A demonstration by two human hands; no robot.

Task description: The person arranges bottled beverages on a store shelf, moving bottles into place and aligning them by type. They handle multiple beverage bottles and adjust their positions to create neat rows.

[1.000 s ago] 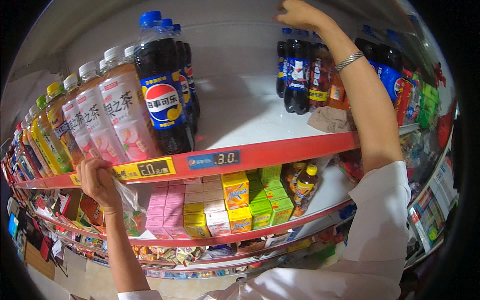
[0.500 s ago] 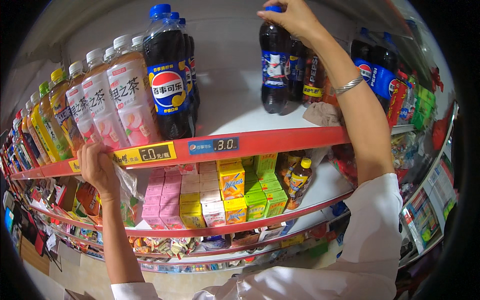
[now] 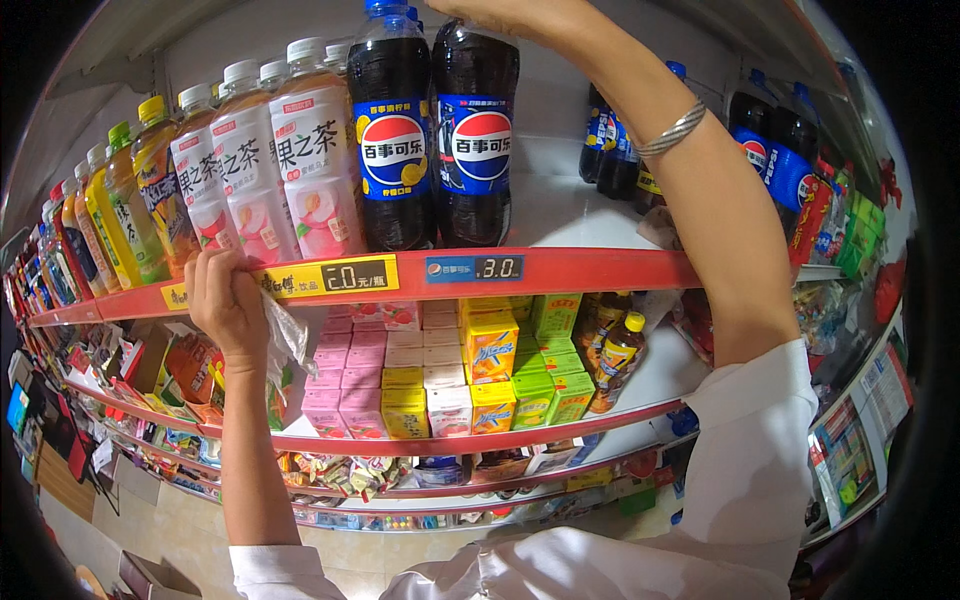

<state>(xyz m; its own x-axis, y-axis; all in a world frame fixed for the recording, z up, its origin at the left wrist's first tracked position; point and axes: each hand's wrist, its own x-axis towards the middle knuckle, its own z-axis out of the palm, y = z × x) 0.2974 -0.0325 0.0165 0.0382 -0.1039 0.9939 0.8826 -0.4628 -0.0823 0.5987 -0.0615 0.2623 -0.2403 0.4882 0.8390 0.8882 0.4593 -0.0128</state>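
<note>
While your R hand (image 3: 488, 12) tops the cola btl (image 3: 475, 155) at white shelf's (image 3: 565, 212) front (fingers cropped, can't judge grip), your L hand (image 3: 228, 308) curls over red lip (image 3: 610, 270); tiled flr (image 3: 205, 525) below.

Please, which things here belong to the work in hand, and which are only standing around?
In the work:
- right hand, at the top of a cola bottle
- left hand, on the red shelf edge
- pale crumpled sheet beside that hand

Just nearby:
- white-labelled drink bottles
- small coloured boxes

A single fisheye view from head height, forward and downward, close to the shelves (image 3: 600, 271)
</note>
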